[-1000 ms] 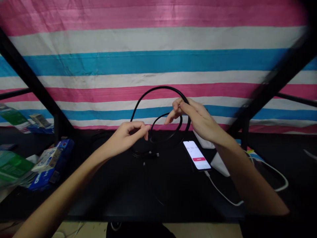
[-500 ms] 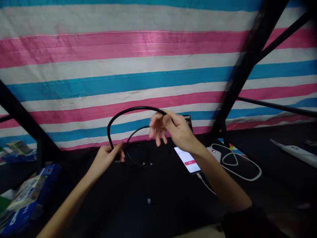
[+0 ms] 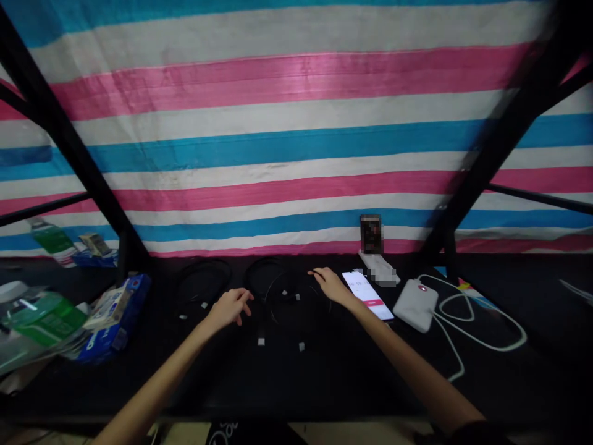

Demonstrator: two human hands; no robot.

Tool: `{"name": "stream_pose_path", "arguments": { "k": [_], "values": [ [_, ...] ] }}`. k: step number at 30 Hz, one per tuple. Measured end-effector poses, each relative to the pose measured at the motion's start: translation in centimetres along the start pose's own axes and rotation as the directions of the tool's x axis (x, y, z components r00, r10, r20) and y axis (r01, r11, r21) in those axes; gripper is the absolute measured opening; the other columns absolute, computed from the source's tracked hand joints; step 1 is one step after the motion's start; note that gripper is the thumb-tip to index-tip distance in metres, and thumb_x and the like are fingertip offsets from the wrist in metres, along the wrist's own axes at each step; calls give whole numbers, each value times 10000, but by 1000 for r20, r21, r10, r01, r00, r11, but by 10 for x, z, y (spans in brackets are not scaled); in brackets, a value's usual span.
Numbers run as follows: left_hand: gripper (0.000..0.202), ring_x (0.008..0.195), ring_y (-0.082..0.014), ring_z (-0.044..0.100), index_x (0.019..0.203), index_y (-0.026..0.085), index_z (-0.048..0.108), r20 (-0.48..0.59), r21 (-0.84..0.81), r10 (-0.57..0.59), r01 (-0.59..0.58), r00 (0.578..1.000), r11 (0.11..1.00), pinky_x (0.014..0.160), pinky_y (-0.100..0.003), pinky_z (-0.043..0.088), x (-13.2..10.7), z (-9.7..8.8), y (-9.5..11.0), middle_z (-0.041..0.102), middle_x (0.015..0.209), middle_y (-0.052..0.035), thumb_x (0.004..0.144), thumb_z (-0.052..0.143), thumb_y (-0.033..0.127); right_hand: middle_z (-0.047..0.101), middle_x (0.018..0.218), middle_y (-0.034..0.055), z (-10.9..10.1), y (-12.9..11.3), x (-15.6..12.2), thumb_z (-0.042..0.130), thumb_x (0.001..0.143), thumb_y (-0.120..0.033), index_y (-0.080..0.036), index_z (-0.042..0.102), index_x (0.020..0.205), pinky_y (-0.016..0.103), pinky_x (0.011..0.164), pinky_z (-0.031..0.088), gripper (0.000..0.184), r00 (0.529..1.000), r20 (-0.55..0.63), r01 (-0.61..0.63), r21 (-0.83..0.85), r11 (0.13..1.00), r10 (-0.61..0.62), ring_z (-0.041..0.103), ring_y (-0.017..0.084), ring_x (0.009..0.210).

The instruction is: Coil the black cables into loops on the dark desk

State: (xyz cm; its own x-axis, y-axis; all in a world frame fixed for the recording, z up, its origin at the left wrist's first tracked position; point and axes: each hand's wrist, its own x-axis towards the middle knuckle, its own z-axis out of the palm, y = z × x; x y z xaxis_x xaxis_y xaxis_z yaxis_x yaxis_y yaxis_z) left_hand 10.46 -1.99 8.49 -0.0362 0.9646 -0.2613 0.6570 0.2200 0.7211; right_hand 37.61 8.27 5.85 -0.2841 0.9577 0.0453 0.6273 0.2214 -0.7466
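Note:
My left hand (image 3: 230,308) hovers low over the black table with its fingers apart and bent, holding nothing that I can see. Close to its fingertips lies a coiled black cable (image 3: 269,292) with small pale connector ends. At that coil's right side is my right hand (image 3: 330,285), fingers stretched out; whether they touch the cable is too dark to tell. A second black cable coil (image 3: 204,262) rests left of my left hand. Two pale connectors, one left (image 3: 261,341) and one right (image 3: 301,347), sit nearer the table's front.
Right of my right hand are a lit phone (image 3: 368,295), a white power bank (image 3: 417,305) and its looped white cable (image 3: 500,350). A blue packet (image 3: 115,321) and a green-labelled bottle (image 3: 46,315) stand left. Black frame posts rise before a striped sheet (image 3: 287,142).
The black cable that my hands held up in a loop is down on the table. Both hands have lowered and loosened, and the view has shifted to show more of the left side.

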Motion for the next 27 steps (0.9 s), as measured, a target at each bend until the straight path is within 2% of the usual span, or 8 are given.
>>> {"name": "stream_pose_path", "arguments": {
  "k": [3,9,12,15,18,21,23,27],
  "values": [
    [562,585,-186,631,983,187,609,-72,102,-23,30,997,994,657,-313,439,0,20,-2,695,845,-65,792,343,644,545,1142,158,15,23,-7,507,851,-294,-135,562,1167,397,922,394,358,998,-49,-52,-149,987,45,482,278,1137],
    [448,673,-269,647,828,177,624,-96,212,-42,61,995,975,729,-394,438,17,52,16,676,722,-82,712,524,599,405,1270,225,28,27,-6,663,726,-382,-96,483,1274,501,957,297,644,983,-143,-156,-350,924,112,364,399,1212],
    [224,847,-302,633,693,185,563,-148,207,10,21,989,978,738,-380,436,21,63,16,674,777,-95,698,595,407,442,1244,228,27,27,-3,612,775,-315,-84,504,1244,498,951,291,534,983,-157,-150,-373,916,97,380,396,1199],
    [167,770,-225,636,705,200,498,-149,93,90,-76,985,993,673,-309,447,12,67,12,668,759,-48,760,538,353,580,1030,157,19,22,-4,507,847,-309,-118,614,1016,404,855,382,277,992,-108,-104,-345,933,70,537,305,1013],
    [195,669,-154,613,786,208,440,-142,-76,180,-192,973,979,606,-253,447,-6,59,6,671,784,-27,840,463,394,570,736,53,3,1,-15,407,897,-413,-166,582,787,294,649,424,322,999,-35,-46,-200,979,40,567,194,710],
    [256,693,-141,583,790,199,433,-172,-177,245,-275,954,945,603,-245,444,-26,35,-2,642,847,-46,854,462,445,433,620,-33,-20,-35,-35,527,826,-482,-190,500,780,232,486,347,297,990,132,4,251,968,-39,439,122,535],
    [292,781,-145,565,707,183,454,-149,-184,323,-348,934,919,661,-251,450,-41,16,-7,591,934,-63,837,511,438,388,663,-42,-31,-60,-50,631,761,-444,-204,448,750,205,448,294,301,958,264,-7,403,915,-109,372,94,531],
    [268,990,-179,518,675,172,526,-107,-75,429,-437,897,896,872,-318,426,-72,-9,-5,523,1040,-67,830,555,388,338,724,-31,-28,-99,-75,703,711,-384,-212,403,736,219,546,361,346,894,384,8,501,866,-230,337,93,600]
  ]
}}
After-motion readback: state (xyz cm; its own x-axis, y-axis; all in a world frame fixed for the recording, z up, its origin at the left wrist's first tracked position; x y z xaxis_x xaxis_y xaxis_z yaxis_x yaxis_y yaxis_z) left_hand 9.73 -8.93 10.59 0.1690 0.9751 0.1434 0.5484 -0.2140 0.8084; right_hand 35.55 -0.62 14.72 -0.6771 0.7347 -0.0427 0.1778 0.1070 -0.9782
